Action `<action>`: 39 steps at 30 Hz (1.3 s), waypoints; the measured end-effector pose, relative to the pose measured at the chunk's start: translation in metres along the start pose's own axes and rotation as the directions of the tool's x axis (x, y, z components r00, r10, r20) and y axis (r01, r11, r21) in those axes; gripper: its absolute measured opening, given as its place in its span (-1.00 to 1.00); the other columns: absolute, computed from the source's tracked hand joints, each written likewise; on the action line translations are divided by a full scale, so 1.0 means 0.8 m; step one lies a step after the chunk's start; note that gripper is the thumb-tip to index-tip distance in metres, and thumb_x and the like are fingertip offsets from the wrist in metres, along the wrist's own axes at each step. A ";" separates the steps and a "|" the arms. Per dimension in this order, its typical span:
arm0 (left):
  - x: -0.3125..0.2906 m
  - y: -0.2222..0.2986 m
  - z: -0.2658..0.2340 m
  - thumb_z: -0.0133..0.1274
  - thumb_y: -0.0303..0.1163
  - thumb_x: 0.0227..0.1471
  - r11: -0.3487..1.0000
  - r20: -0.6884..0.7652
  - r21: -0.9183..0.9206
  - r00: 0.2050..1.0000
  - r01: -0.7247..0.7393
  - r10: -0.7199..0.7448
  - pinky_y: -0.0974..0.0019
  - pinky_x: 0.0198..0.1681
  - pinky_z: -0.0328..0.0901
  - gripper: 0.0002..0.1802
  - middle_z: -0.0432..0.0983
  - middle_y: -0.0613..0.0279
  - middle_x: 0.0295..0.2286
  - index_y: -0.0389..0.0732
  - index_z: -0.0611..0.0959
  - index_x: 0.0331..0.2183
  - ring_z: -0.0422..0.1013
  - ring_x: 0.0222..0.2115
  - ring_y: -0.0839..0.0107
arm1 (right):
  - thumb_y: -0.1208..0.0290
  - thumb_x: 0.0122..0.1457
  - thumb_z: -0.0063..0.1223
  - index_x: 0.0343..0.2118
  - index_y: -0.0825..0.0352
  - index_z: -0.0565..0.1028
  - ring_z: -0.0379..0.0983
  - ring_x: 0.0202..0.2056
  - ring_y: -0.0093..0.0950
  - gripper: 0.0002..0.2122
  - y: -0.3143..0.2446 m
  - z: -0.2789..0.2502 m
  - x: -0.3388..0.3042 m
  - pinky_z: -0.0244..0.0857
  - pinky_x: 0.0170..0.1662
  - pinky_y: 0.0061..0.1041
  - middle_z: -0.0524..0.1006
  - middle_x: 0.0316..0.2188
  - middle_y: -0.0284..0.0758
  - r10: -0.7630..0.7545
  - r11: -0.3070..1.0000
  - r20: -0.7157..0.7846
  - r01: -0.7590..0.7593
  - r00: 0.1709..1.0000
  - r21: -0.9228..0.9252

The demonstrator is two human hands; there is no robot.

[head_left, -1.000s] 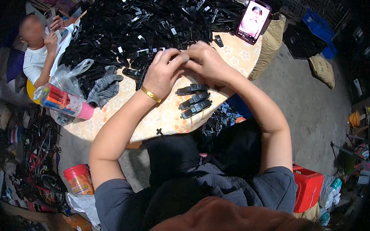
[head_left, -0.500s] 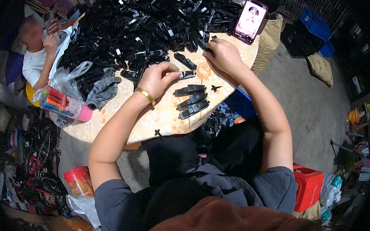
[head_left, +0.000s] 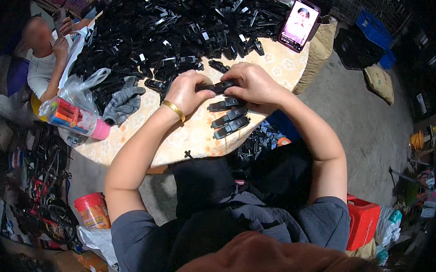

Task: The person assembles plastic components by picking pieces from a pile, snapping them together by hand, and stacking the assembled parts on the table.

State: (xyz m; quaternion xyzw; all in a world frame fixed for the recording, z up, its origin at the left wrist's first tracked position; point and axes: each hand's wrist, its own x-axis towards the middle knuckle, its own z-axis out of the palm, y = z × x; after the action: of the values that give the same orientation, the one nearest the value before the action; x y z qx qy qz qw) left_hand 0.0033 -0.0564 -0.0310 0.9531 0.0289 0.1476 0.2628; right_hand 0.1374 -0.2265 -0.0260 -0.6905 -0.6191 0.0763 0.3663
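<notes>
At the upper left of the frame another person (head_left: 44, 55) sits beside the desk (head_left: 187, 139), a round top under a pale flowered cover. Right of that person a clear plastic bag (head_left: 80, 88) lies at the desk's left edge, with a pink-capped container of coloured pens (head_left: 75, 118) below it and a grey glove (head_left: 124, 103) just to its right. A great heap of black plastic clips (head_left: 185, 22) fills the upper half of the desk and crowds close to both hands.

The left hand (head_left: 188, 91), with a gold bangle (head_left: 173, 110) on its wrist, meets the right hand (head_left: 254, 85) near the centre of the frame. Both sets of fingers are curled tight around one black clip (head_left: 216, 87), held between them just above the desk. Directly below it three finished black clips (head_left: 229, 116) lie side by side in a short row on the bare cover.

At the upper right edge of the desk a smartphone (head_left: 299, 24) stands tilted, its screen lit. Farther right a tan cushion (head_left: 319, 47) leans by the desk, and the grey concrete floor (head_left: 365, 131) carries a blue crate (head_left: 374, 33). A red stool (head_left: 361, 222) sits at lower right, an orange tub (head_left: 91, 210) at lower left.
</notes>
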 end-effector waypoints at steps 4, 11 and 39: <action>-0.002 0.001 -0.002 0.26 -0.37 -0.29 1.000 0.012 -0.022 1.000 -0.004 0.004 0.36 -0.43 0.29 -0.73 0.42 0.17 -0.52 -0.28 0.63 -0.43 0.40 -0.53 0.36 | 0.34 -0.18 0.20 -0.39 0.32 0.57 0.43 -0.37 -0.26 -0.75 -0.007 -0.012 -0.005 0.31 -0.29 -0.37 0.48 -0.47 -0.23 0.010 0.965 0.033 -0.001 0.999 -0.262; 0.000 0.003 -0.004 0.26 -0.41 -0.30 1.000 0.016 -0.021 1.000 -0.010 0.011 0.36 -0.45 0.29 -0.75 0.42 0.17 -0.54 -0.30 0.63 -0.46 0.40 -0.54 0.36 | 0.31 -0.22 0.24 -0.44 0.30 0.59 0.41 -0.34 -0.27 -0.75 -0.012 -0.021 -0.009 0.31 -0.27 -0.35 0.45 -0.51 -0.24 -0.037 0.919 0.072 0.063 0.997 -0.390; 0.030 -0.006 0.023 0.10 -0.42 -0.16 0.953 -0.110 0.121 0.950 -0.278 0.291 0.18 -0.12 0.21 -0.57 0.39 0.05 -0.28 -0.24 0.47 -0.15 0.27 -0.19 0.09 | 0.36 -0.09 0.06 -0.20 0.29 0.48 0.31 -0.15 -0.34 -0.68 0.086 -0.015 0.014 0.20 -0.18 -0.32 0.44 -0.18 -0.32 -0.147 0.726 -0.237 -0.058 0.960 -0.685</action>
State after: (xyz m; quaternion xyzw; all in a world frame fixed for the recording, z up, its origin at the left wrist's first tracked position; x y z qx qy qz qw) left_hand 0.0320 -0.0586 -0.0421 0.9484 -0.0845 0.2423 0.1863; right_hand 0.2018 -0.2185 -0.0548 -0.7651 -0.5628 -0.2631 0.1691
